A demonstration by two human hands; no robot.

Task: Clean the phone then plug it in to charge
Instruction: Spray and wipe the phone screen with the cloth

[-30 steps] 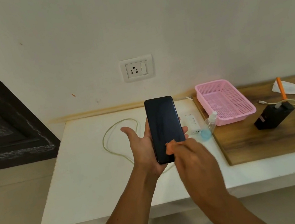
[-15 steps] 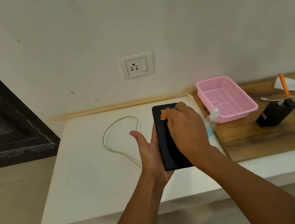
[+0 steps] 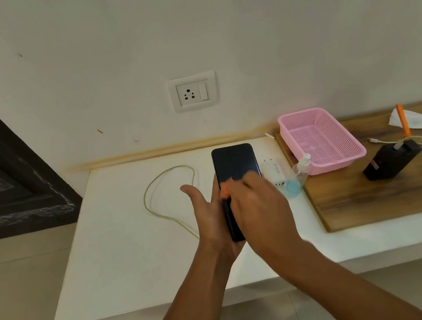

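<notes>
Above a white table [image 3: 124, 248], near its back edge and below a wall socket [image 3: 193, 92]: a black phone [image 3: 234, 164], screen up, held clear of the tabletop. Cradled from beneath in the left hand [image 3: 211, 216], palm under the lower half, thumb spread wide to the left, fingers wrapped up around the right edge. Pressed onto the glass by the right hand [image 3: 257, 208], fingers bunched on a small orange cloth [image 3: 224, 190], only a sliver of it visible, blurred mid-wipe. Judged rigid, flat and light, with a smooth glass face likely to slip and to crack if dropped; best taken by the long side edges, palm backing the rear, wiping pressure kept modest. Beside the phone to the right, a white charger block [image 3: 275, 171] and a small clear spray bottle [image 3: 301, 172] lying on the table. To the left, a pale cable [image 3: 153, 192] looped loosely. Further right, a pink basket [image 3: 344, 153] on a wooden board [image 3: 352, 199].
</notes>
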